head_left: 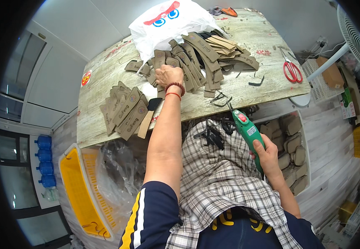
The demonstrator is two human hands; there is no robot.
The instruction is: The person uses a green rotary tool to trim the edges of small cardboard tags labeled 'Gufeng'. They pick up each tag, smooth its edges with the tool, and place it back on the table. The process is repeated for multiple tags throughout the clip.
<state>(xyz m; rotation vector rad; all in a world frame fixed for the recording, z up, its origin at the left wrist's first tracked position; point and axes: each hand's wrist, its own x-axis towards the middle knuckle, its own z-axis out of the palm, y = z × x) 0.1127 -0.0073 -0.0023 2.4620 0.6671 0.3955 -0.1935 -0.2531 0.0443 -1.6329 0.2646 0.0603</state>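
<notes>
Nearest the person, a checked cloth (225,182) lay over the lap, with dark offcuts (213,135) scattered on it just under the table edge. The right hand (267,155) was wrapped closed around the body of a green hand-held power cutter (248,135), whose tip pointed up toward the table edge; the tool looked rigid and light enough for one hand, with a red button near its front.

To the left, beside the person's knee, stood a yellow plastic basket (78,186) with a clear plastic bag (117,166) bunched against it.

On the wooden table (101,76), a neat stack of tan strap pieces (124,110) lay near the front edge, with a small brush (148,118) just beside it.

Farther out, the left hand (169,76), with red bead bracelets at the wrist, reached into the big loose pile of tan pieces (205,58). Its fingers were curled down onto the pieces, but whether they had pinched one could not be told. The pieces looked flat, thin, light and bendable, probably a soft leather-like sheet that would flop if lifted by one end. They overlapped loosely, so one would best be taken by a free end or edge, pinched between thumb and fingers and slid off the heap.

Behind the pile sat a white plastic bag (167,20), and red-handled scissors (292,70) lay well apart at the right.
</notes>
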